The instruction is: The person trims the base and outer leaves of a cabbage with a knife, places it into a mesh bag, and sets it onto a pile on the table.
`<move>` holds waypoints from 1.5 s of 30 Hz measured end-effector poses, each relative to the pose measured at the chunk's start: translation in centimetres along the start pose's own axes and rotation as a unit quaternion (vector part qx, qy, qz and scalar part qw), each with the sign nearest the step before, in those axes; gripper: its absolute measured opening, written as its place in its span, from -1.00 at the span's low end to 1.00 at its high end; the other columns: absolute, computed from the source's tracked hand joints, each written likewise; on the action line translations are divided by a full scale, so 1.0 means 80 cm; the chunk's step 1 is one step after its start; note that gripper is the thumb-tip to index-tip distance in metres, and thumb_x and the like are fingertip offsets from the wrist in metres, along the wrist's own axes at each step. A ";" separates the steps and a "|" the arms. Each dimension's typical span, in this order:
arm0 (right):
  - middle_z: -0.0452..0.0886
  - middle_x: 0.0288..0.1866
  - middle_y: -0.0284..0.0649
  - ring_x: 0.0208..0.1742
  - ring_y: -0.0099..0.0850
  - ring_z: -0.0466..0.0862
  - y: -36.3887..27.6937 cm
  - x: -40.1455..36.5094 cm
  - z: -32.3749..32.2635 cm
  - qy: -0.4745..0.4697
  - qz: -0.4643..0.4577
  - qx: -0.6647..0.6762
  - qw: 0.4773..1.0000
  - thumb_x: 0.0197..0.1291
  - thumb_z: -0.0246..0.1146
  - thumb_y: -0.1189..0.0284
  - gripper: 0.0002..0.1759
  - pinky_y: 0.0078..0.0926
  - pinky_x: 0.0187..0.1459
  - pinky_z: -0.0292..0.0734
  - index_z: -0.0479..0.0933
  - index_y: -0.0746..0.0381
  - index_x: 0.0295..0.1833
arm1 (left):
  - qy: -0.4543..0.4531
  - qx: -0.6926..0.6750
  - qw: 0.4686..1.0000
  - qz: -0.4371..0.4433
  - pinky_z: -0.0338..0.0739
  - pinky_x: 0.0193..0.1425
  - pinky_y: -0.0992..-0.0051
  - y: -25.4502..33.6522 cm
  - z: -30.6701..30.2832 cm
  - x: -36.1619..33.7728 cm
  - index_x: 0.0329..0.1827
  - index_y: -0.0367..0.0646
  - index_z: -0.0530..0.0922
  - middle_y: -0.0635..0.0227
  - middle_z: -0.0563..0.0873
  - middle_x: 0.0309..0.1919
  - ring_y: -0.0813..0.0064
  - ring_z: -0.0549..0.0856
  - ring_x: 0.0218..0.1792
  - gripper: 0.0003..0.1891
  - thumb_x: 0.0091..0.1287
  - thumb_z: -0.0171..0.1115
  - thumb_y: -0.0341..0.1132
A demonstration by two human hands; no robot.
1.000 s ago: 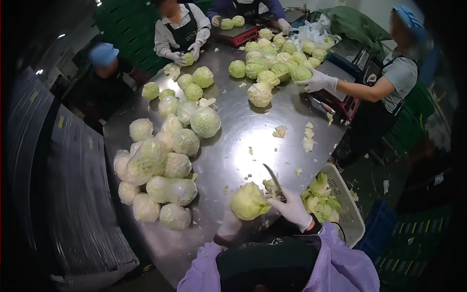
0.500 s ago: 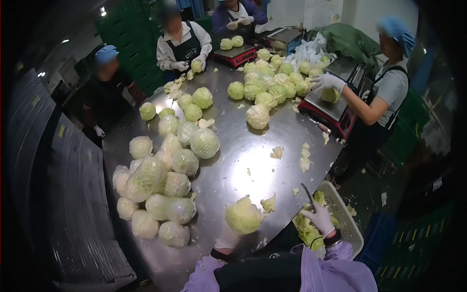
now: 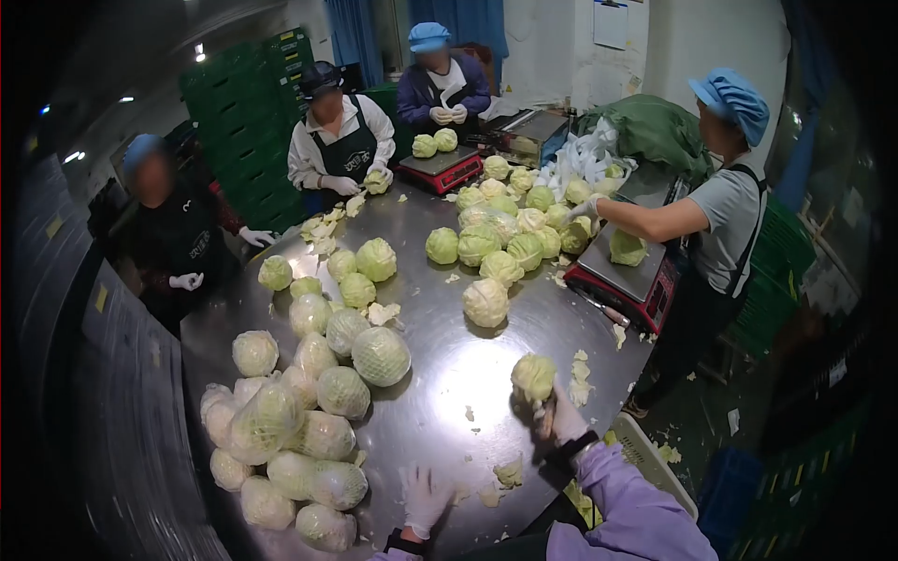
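Observation:
My right hand (image 3: 567, 418), in a white glove, reaches out over the table with its fingers wrapped round a knife (image 3: 543, 423); the blade is hidden. Right at its fingertips is a trimmed pale green cabbage (image 3: 534, 376). Low in the view, my left hand (image 3: 427, 497), also gloved, is open with fingers spread over the steel table (image 3: 440, 393). To its left lies a pile of cabbages in clear wrap and foam net (image 3: 323, 481). A torn leaf (image 3: 509, 473) lies between my hands.
Loose cabbages (image 3: 502, 267) sit mid-table, with red scales (image 3: 625, 280) at right and another red scale (image 3: 441, 173) at the back. A pale basket (image 3: 645, 458) of leaves stands beside the table's right edge. Several co-workers stand round the table, one handling a cabbage (image 3: 377, 180).
The cabbage by my left hand is now farther forward and right, at my right hand. My right hand has moved from over the basket onto the table side; my left hand has come free. The view has shifted.

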State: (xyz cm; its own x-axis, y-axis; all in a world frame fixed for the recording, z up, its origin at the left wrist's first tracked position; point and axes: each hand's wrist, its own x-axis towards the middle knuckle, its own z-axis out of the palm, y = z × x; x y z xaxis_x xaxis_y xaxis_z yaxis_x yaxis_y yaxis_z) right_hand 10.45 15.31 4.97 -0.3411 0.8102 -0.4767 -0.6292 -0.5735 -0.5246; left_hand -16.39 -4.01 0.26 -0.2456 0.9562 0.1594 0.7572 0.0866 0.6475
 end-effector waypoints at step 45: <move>0.53 -0.39 -0.40 -0.55 -0.66 0.48 0.169 -0.109 0.068 -0.165 0.152 -0.462 0.858 0.35 0.18 0.23 -0.52 -0.71 -0.52 0.41 0.42 0.25 0.28 | -0.162 -0.241 0.956 -0.038 0.23 0.45 0.28 0.048 -0.133 -0.065 0.47 -0.27 -0.02 0.00 0.30 0.28 0.19 0.31 0.36 0.16 -0.09 0.62 -0.11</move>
State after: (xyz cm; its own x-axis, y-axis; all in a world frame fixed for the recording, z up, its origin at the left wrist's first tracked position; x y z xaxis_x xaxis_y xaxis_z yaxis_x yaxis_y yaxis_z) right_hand 1.14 1.15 5.89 -0.6660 0.5092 -0.5451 0.2941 -0.4923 -0.8192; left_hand -18.62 -11.63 9.83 -0.0290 0.9955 -0.0906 0.3586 0.0950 0.9286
